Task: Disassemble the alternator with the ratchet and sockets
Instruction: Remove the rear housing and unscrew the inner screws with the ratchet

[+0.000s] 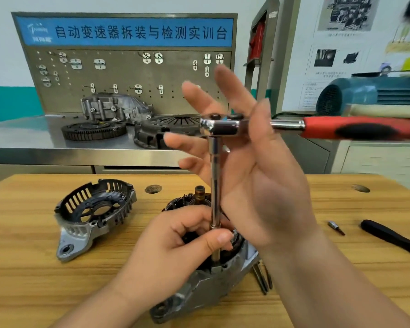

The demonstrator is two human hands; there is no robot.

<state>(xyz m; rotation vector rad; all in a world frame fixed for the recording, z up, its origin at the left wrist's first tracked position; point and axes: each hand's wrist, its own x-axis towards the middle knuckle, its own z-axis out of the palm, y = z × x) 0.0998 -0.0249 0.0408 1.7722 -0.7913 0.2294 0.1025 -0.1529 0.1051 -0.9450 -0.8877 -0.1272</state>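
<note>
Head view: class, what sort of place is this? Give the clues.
Probably a vehicle-repair training workshop: a pegboard tool panel under a blue banner, a flywheel and clutch cover on a steel bench, an opened alternator under a ratchet.

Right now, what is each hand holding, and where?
Left hand pinches the extension bar low, just above the alternator. Right hand grips nothing: open against the ratchet head.

We see a ratchet handle (365, 129) in red with black patches, a shiny silver extension (214, 181), a dull grey alternator housing (206, 290), a honey-brown tabletop (33, 268) streaked with wood grain, a black screwdriver (388, 235), and a blue banner (128, 31).
</note>
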